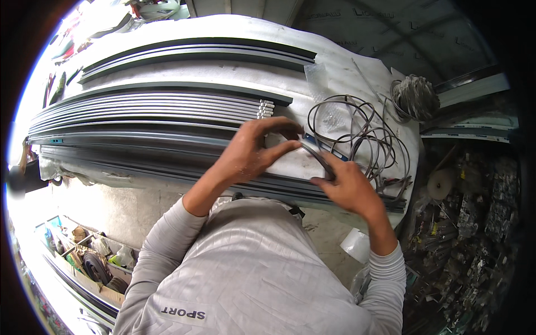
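Observation:
A dark, flexible rubber strip (316,154) runs between my two hands above the table. My left hand (251,149) is curled, with its thumb and bent fingers closing at the strip's upper end; the exact contact is partly hidden. My right hand (350,185) grips the strip lower down, thumb and fingers pressed round it. Loose loops of similar dark strip (365,114) lie tangled just beyond my right hand. Below the hands sits a flat blue object (339,155), partly covered. Long dark grey metal profiles (184,137) stretch leftward beside my left hand.
More profiles (195,51) lie across the white-covered table (245,30). A wound grey coil (416,97) sits at its right edge. Clear plastic bags (329,117) lie near the loops. On the floor are a divided box (92,257) at left and stacked profile ends (474,206) at right.

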### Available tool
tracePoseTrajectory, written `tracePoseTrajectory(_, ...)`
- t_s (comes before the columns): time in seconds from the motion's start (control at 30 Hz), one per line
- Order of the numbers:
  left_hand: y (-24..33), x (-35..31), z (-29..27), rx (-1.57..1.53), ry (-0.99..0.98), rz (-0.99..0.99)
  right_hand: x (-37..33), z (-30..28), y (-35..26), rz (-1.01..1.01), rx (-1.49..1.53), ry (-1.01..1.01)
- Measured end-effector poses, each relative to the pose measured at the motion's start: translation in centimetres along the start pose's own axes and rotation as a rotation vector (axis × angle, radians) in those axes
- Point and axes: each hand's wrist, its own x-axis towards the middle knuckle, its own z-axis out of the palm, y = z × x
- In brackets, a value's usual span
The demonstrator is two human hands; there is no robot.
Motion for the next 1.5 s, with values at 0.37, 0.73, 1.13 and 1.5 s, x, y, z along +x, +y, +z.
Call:
tracePoseTrajectory(0.37, -8.3, -8.5, -5.8, 0.930, 0.001, 0.036, -5.2, -20.3, 22.9, -0.025, -0.742, 0.840)
tracePoseTrajectory(0.73, -9.2, -9.1, -5.4, 0.935, 0.065, 0.035, 1.4, -7.3, 3.1, -0.266, -0.361, 0.587)
tracePoseTrajectory(1.13, -8.9, -8.7, -5.8, 0.945, 0.012, 0.017, 4.8, 8.7, 5.4, -0.205, 0.099, 0.263)
tracePoseTrajectory(1.5, -9.3, -8.6, -5.6, 1.056, -0.032, 0.075, 10.3, 9.4, 2.8, -0.102, 0.416, -0.085)
